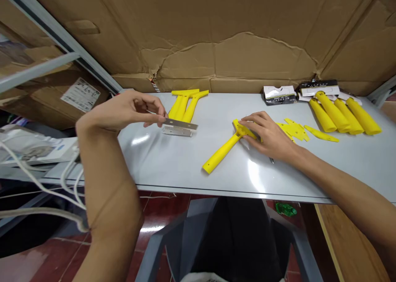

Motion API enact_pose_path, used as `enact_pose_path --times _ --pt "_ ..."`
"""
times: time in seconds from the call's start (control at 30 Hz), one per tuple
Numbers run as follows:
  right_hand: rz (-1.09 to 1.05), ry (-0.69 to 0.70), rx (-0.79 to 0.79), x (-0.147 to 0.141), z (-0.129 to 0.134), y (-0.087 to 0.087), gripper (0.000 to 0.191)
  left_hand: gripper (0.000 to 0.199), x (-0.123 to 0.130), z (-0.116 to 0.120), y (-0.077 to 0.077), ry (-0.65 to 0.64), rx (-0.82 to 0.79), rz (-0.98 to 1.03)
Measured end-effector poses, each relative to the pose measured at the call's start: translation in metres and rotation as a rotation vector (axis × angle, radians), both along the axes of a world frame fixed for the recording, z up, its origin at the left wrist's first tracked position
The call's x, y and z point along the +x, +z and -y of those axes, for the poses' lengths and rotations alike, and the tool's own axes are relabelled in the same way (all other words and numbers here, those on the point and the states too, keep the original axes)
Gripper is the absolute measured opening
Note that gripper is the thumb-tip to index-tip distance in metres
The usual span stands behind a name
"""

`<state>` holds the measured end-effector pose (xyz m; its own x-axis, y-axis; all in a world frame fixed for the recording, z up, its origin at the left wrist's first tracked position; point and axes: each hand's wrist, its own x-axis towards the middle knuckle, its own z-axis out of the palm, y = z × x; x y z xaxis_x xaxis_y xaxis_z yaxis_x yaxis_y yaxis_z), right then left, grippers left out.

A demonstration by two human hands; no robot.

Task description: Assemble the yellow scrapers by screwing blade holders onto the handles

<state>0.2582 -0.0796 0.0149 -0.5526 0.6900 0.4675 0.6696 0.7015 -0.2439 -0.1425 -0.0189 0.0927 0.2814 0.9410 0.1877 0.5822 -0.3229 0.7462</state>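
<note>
My left hand (pixel 139 109) pinches a thin flat metal blade (pixel 182 124) by its left end, above the table. Just under it lies a stack of similar blades (pixel 176 132) that looks clear-wrapped. Fingers of my right hand (pixel 262 133) close over the head of a yellow plastic scraper handle (pixel 221 153), which rests on the table with its grip pointing towards me. Behind the blades lie several yellow scraper handles (pixel 188 104). Flat yellow plastic pieces (pixel 293 129) are beside my right hand, partly hidden by it. A small dark metal bit (pixel 271 160) shows below that wrist.
Several yellow tubular grips (pixel 337 115) lie at the right. Two small black-and-white boxes (pixel 280 95) stand against the cardboard (pixel 185 67) backing the table (pixel 173 166). White cables (pixel 40 183) and a packaged item (pixel 40 148) are at the left, beside a metal frame (pixel 83 59).
</note>
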Motion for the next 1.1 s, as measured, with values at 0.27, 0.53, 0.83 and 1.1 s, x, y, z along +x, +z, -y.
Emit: enact_pose_path --times 0.27,0.53,0.83,1.1 --pt "-0.793 -0.031 -0.607 -0.001 0.006 0.025 0.049 0.046 0.115 0.003 -0.048 -0.216 -0.064 0.497" --pt "-0.717 -0.118 -0.549 -0.004 0.009 0.025 0.023 0.035 0.139 0.014 -0.065 -0.352 -0.089 0.618" --pt "-0.862 -0.087 -0.436 -0.01 0.018 0.025 0.019 0.015 0.139 0.019 -0.066 -0.428 0.15 0.374" --pt "-0.754 -0.06 -0.224 -0.011 0.023 0.027 0.012 0.009 0.141 0.025 -0.07 -0.401 0.336 0.332"
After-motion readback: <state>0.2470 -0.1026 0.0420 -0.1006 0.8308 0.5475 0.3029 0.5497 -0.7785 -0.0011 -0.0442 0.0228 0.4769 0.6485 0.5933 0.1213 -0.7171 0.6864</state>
